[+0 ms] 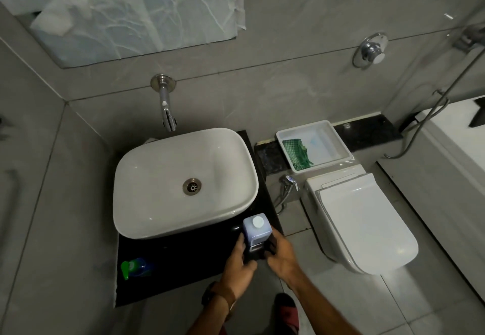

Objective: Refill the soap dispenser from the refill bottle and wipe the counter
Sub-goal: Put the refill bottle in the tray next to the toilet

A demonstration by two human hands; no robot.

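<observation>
one head-worn wide-angle view looks steeply down, close over the counter [183, 269] and sink [157, 166].

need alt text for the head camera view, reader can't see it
Seen from above, both hands, left and right, grip a pale blue dispenser on a black counter beside a white sink. A green and blue bottle lies near the counter's front left; a green cloth sits in a white tray behind the closed toilet.
</observation>
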